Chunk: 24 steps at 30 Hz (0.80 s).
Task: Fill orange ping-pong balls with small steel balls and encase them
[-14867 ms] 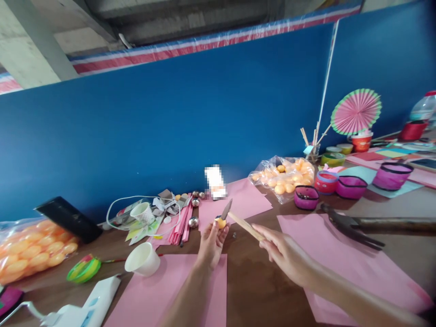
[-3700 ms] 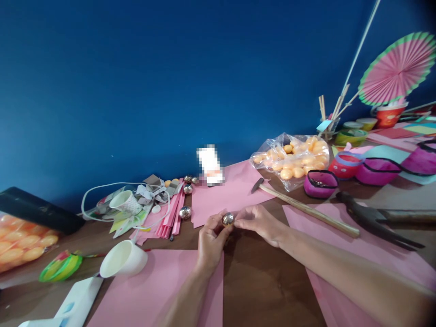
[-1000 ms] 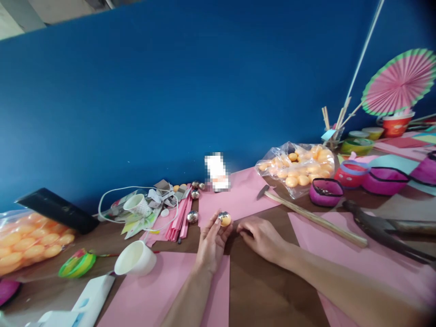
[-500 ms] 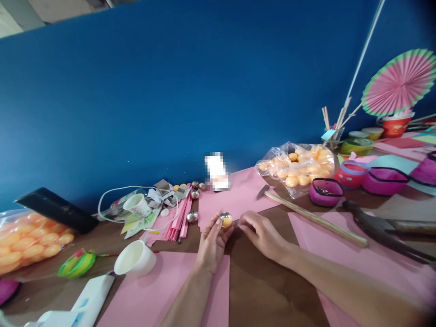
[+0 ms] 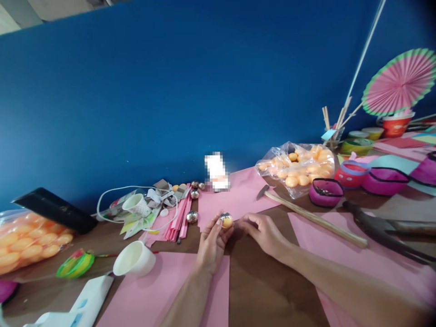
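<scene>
We pinch the orange ball with a silver cap point(image 5: 225, 220) in left hand point(image 5: 211, 243) fingertips above the brown table point(image 5: 265, 290), right hand point(image 5: 264, 231) fingertips closing beside it, small hammer point(image 5: 311, 217) lying well right.

Ball point(image 5: 226, 220) sitting mid-frame between left hand point(image 5: 211, 243) and right hand point(image 5: 262, 229); hammer point(image 5: 313, 218) lying to their right, bag of balls point(image 5: 296, 165) behind it; cup point(image 5: 133, 259) lying lower left.

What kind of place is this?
Probably a craft worktable: pink paper sheets, a bag of orange balls and a folded paper fan are there; the left hand holds a small orange ball.
</scene>
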Each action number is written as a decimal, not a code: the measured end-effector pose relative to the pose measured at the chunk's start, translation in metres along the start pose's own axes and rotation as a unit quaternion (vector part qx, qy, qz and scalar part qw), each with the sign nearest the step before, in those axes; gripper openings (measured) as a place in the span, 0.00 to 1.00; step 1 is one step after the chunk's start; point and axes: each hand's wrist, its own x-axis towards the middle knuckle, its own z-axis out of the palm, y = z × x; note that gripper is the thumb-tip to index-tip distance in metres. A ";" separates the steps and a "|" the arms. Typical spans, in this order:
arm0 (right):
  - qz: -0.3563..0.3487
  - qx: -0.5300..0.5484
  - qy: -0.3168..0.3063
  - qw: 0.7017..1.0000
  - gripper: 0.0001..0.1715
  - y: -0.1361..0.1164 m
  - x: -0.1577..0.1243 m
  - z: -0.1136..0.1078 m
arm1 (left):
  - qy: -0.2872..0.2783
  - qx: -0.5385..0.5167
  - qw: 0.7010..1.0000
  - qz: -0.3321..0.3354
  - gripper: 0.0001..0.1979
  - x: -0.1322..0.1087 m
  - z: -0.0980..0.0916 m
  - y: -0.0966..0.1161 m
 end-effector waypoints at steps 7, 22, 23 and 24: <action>0.035 0.062 -0.017 0.997 0.08 0.002 0.002 0.002 | -0.001 -0.002 1.000 0.005 0.16 0.000 -0.001 -0.001; -0.026 0.007 0.029 0.999 0.06 0.003 0.002 0.001 | 0.004 0.015 1.000 0.012 0.16 0.000 -0.001 -0.002; -0.026 0.004 0.032 0.999 0.06 0.003 0.001 0.001 | 0.003 0.019 1.000 0.014 0.16 0.000 -0.001 -0.002; -0.026 0.003 0.033 0.999 0.06 0.003 0.001 0.001 | 0.003 0.023 1.000 0.017 0.16 0.000 -0.001 -0.002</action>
